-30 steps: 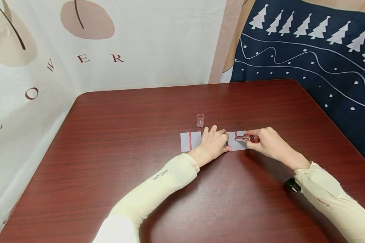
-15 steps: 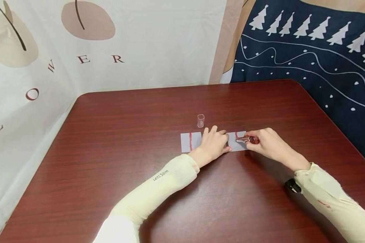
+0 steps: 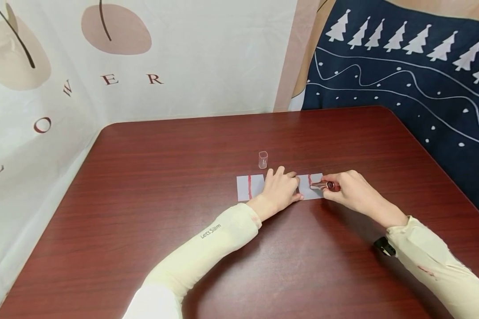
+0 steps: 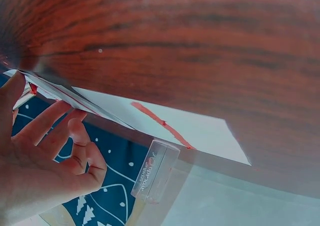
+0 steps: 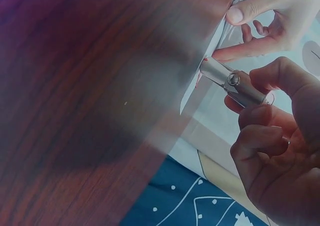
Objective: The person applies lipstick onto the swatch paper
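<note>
My right hand (image 3: 355,192) pinches a shiny lipstick (image 3: 330,185) between thumb and fingers, its tip on the white paper at right (image 3: 306,193). A short red stroke (image 3: 309,179) runs down from that paper's far edge to the tip. In the right wrist view the metallic tube of the lipstick (image 5: 242,89) slants towards the paper. My left hand (image 3: 277,188) rests palm down across the inner edges of two papers, fingers spread, thumb on the right one. The left paper (image 3: 242,188) carries a full red line from top to bottom.
A clear lipstick cap (image 3: 263,159) stands on the brown table (image 3: 163,168) just beyond the papers; lettering shows on the cap in the left wrist view. A white printed cloth (image 3: 207,57) hangs behind the table, and a dark blue tree-patterned cloth (image 3: 383,71) hangs at right.
The lipstick tip has slid slightly towards me, and the red stroke on the right paper has grown a little longer. My left hand stays in place.
</note>
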Demonstrator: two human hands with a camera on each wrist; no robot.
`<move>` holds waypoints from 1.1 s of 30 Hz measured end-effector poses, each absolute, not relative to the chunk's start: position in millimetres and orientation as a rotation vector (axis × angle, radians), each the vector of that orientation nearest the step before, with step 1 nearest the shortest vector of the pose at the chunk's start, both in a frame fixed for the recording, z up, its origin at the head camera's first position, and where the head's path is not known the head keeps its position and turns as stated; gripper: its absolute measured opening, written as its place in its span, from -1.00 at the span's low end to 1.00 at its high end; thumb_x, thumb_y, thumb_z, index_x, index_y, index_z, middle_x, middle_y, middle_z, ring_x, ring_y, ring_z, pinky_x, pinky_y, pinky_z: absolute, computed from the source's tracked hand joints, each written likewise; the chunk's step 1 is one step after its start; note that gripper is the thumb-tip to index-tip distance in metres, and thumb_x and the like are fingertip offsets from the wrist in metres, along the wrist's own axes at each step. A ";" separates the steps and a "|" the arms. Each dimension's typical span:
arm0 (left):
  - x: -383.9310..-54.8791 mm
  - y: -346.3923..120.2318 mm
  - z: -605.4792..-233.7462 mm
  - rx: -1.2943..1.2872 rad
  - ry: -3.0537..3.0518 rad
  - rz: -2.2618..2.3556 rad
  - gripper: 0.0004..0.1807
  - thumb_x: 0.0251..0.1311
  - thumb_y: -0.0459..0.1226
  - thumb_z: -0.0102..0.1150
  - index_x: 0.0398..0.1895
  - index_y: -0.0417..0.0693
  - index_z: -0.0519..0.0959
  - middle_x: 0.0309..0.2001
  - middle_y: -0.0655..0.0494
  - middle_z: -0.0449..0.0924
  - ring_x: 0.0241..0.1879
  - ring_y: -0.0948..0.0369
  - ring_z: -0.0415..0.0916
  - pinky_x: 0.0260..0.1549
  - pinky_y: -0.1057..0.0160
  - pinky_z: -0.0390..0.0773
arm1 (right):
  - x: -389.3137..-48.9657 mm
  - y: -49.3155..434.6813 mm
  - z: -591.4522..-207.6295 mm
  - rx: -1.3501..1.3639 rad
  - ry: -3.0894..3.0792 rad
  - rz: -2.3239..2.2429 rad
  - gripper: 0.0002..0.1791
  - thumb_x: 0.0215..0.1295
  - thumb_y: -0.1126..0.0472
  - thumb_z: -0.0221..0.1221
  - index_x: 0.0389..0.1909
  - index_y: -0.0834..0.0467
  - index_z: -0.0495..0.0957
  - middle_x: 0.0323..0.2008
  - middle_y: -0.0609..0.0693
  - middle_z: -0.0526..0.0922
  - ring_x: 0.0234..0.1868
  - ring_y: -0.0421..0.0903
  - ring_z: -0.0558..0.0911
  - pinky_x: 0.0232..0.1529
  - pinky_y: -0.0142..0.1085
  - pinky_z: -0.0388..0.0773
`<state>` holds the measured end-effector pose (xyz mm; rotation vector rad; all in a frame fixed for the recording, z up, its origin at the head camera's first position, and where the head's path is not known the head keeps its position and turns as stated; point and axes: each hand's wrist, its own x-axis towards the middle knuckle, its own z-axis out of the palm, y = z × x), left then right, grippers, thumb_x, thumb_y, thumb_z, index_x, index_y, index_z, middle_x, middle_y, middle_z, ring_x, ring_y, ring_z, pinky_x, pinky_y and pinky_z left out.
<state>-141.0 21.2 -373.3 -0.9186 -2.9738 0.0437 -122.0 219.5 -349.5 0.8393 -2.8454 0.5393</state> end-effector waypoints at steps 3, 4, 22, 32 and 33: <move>-140.9 20.9 -373.6 -0.920 -2.970 0.048 -0.58 0.14 0.18 0.08 -0.05 0.22 0.61 0.15 0.27 0.46 -0.04 0.16 0.31 -0.26 0.15 0.25 | -121.3 219.4 -349.2 0.841 -2.852 0.539 -0.70 0.00 0.31 0.19 -0.21 0.36 0.62 -0.72 -0.17 0.36 -0.68 -0.26 0.25 -0.66 -0.38 0.17; -141.0 20.9 -373.7 -0.921 -2.969 0.049 -0.58 0.14 0.18 0.08 -0.06 0.22 0.61 0.15 0.27 0.46 -0.04 0.16 0.31 -0.26 0.14 0.25 | -120.9 219.3 -349.0 0.839 -2.856 0.542 -0.70 0.00 0.32 0.19 -0.20 0.36 0.62 -0.72 -0.17 0.36 -0.68 -0.26 0.25 -0.66 -0.38 0.17; -140.8 20.6 -374.8 -0.918 -2.958 0.048 -0.57 0.13 0.18 0.09 -0.07 0.20 0.61 0.15 0.28 0.46 -0.05 0.15 0.32 -0.27 0.15 0.26 | -118.5 219.0 -348.7 0.839 -2.845 0.549 -0.71 -0.02 0.32 0.20 -0.23 0.34 0.63 -0.70 -0.17 0.38 -0.66 -0.26 0.28 -0.64 -0.38 0.19; -140.9 20.5 -374.8 -0.919 -2.961 0.041 -0.57 0.13 0.18 0.09 -0.06 0.21 0.61 0.15 0.27 0.46 -0.04 0.15 0.33 -0.26 0.14 0.25 | -118.4 218.2 -348.1 0.842 -2.845 0.531 -0.70 -0.03 0.31 0.19 -0.23 0.35 0.63 -0.71 -0.18 0.37 -0.67 -0.26 0.26 -0.64 -0.38 0.18; -140.9 20.5 -374.8 -0.920 -2.962 0.040 -0.58 0.13 0.18 0.09 -0.06 0.21 0.61 0.15 0.27 0.46 -0.04 0.15 0.33 -0.26 0.14 0.25 | -118.4 218.0 -348.1 0.843 -2.846 0.529 -0.70 -0.03 0.31 0.19 -0.24 0.35 0.63 -0.71 -0.18 0.37 -0.67 -0.26 0.26 -0.65 -0.38 0.18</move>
